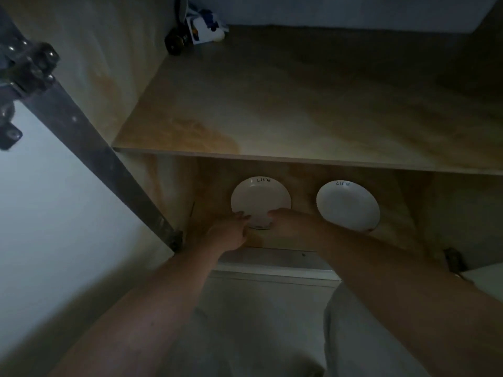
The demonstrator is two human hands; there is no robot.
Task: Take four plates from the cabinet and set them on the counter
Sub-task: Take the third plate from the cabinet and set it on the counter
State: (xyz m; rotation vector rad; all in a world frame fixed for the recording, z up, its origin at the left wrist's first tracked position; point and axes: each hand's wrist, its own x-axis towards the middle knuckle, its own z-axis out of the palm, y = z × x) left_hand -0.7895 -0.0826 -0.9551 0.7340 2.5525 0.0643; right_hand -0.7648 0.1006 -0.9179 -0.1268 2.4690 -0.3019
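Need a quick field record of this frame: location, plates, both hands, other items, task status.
location: open cabinet, lower shelf under an upper shelf
plates: left plate and right plate, white, side by side, apart, writing near the far rims
left hand: at near left rim of the left plate
right hand: at near right rim of the same plate; grip unclear in dim light
other items: dark round object and a white-blue package at the back of the upper shelf; door hinge at left
task status: counter not in view; both plates in cabinet
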